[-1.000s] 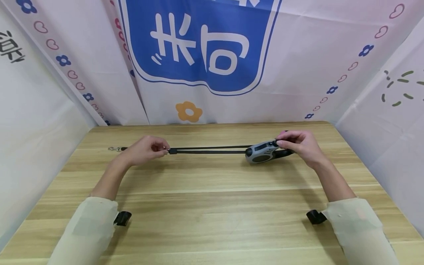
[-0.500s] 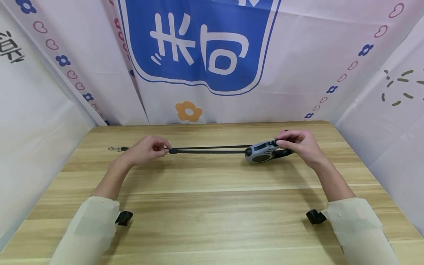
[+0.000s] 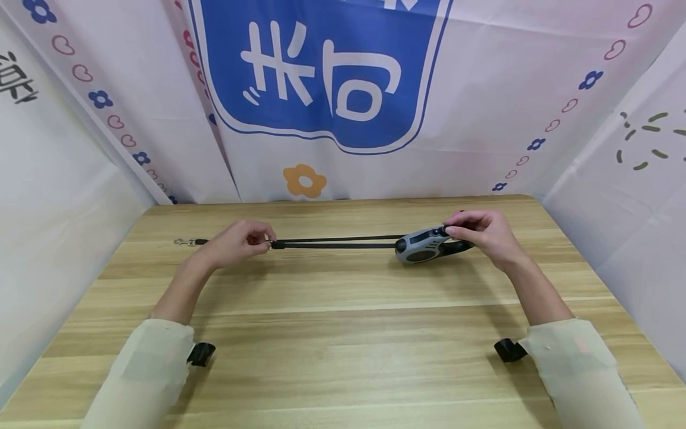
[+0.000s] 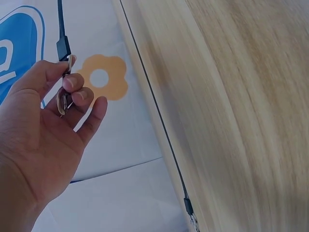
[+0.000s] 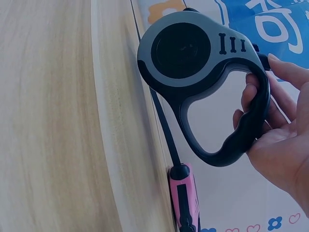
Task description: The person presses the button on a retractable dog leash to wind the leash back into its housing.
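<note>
My right hand (image 3: 485, 237) grips the black looped handle of a grey and black retractable dog leash (image 3: 421, 255), thumb at its button in the right wrist view. From the casing a dark strap (image 3: 337, 245) runs straight to my left hand (image 3: 230, 245). There my thumb and fingertips pinch the metal snap hook (image 4: 70, 64) at the strap's end. Behind lies a second retractable leash, pink and black (image 5: 186, 193), mostly hidden by my right hand in the head view. Its strap stretches along the table's back part to another snap hook (image 3: 184, 242).
The wooden table (image 3: 343, 345) meets a white printed cloth (image 3: 257, 161) at its back edge. Similar cloth walls (image 3: 616, 190) stand at both sides. Small black devices (image 3: 200, 354) stick out from the sleeves (image 3: 142, 369).
</note>
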Motion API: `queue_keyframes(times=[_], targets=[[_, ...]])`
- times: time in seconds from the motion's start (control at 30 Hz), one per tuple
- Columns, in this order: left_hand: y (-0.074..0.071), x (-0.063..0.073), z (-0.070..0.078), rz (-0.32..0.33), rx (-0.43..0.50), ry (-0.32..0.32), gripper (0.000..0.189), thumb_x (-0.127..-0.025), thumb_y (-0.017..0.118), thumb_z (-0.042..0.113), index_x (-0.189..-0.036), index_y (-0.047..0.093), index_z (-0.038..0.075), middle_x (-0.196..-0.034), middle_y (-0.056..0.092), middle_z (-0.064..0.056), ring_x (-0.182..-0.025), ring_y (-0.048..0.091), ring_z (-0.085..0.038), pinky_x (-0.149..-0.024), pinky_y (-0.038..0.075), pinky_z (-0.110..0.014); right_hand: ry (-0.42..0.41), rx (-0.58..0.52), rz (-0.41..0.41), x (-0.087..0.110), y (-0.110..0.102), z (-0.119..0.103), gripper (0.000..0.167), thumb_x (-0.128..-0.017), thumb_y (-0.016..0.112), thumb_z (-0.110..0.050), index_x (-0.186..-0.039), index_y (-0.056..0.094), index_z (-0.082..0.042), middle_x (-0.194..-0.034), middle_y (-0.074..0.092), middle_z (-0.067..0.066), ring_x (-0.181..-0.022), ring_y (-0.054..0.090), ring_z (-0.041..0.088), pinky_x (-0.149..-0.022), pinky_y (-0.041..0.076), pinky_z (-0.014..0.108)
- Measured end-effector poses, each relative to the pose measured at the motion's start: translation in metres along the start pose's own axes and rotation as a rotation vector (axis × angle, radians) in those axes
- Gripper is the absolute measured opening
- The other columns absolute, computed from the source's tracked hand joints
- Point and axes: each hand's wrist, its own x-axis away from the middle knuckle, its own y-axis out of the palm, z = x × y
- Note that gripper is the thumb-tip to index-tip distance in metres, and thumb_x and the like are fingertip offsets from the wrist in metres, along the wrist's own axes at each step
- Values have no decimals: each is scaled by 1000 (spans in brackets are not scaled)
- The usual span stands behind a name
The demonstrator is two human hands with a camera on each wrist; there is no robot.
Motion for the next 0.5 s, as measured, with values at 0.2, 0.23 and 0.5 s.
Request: queue_keyframes(times=[0.2,0.23,0.5], targets=[[0,0,2,-27,14,-19,13,-101,63,1,-110,72,-1,-85,67,-14,-72,54,-18,-62,46,-28,-5,15,-9,-1,1,0,17,-92,70,11,-99,80,-1,-97,75,-3,-81,67,6,-71,56,18],[0,-1,2,-28,15,-19,13,-101,63,1,-111,72,-1,-85,67,-14,-72,54,-18,-62,46,-28,-8,17,-12,-1,2,0,16,-92,70,11,-99,79,-1,-97,76,-3,-81,67,6,-71,56,18],[2,-1,3,-27,13,-15,14,-100,63,-1,-111,71,-3,-85,67,-15,-73,54,-18,-62,46,-28,-22,4,-26,-1,2,2,16,-92,69,12,-99,79,1,-95,75,-2,-80,68,6,-71,57,20]])
